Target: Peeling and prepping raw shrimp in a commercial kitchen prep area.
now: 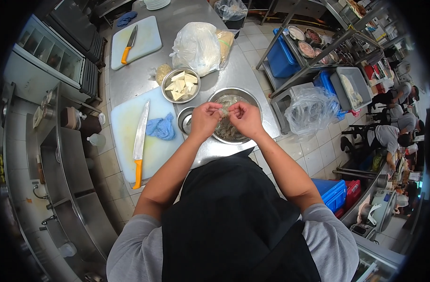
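My left hand (206, 120) and my right hand (244, 120) meet over a wide steel bowl (233, 142). Between their fingertips they pinch a small, pale, translucent piece (224, 111), which looks like a raw shrimp. Greyish, glossy pieces of a similar look (227, 130) lie in the bowl below, partly covered by my hands. Just left of it stands a small steel bowl (179, 123), close to my left wrist. Behind that, a steel bowl (164, 94) holds pale, wedge-cut pieces (181, 86).
Left of my arm, a white cutting board (125, 122) bears a long yellow-handled knife (141, 129) and a crumpled blue cloth (161, 127). Another board (149, 35) with a knife (130, 43) lies farther back. A filled plastic bag (195, 47) sits mid-table. Metal shelving (290, 70) stands at right.
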### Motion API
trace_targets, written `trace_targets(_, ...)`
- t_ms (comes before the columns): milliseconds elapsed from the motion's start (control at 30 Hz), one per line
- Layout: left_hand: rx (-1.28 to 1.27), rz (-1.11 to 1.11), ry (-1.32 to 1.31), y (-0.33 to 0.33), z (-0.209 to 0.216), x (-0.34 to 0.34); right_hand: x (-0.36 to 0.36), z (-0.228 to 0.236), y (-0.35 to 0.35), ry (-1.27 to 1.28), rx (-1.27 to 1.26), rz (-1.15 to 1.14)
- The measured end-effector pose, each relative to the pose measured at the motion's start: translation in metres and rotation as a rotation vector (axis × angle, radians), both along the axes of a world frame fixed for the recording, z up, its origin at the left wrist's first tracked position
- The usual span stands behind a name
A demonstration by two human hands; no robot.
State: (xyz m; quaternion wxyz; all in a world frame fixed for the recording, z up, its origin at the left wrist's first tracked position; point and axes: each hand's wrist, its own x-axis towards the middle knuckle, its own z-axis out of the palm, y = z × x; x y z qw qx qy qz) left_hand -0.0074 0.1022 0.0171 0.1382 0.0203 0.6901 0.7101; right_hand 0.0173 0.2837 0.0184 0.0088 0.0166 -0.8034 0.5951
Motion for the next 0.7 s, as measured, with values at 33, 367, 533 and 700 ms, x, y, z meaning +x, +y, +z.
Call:
trace_targets(33, 0.019, 0.003, -0.034, 0.0, -0.001, 0.001, 0.0, 0.003, -0.003, 0.0, -0.001, 0.0)
trace_targets(367, 0.059, -0.082, -0.003, -0.001, -0.008, 0.003, -0.011, -0.004, 0.002, -0.096, -0.046, -0.008)
trace_targets(533, -0.045, -0.102, 0.047, -0.005, -0.003, 0.0, -0.008, -0.016, 0.003, -0.359, -0.579, -0.039)
trace_targets(700, -0.126, -0.118, 0.184, -0.007, -0.005, -0.001, -0.006, -0.011, 0.0, -0.203, -0.24, 0.016)
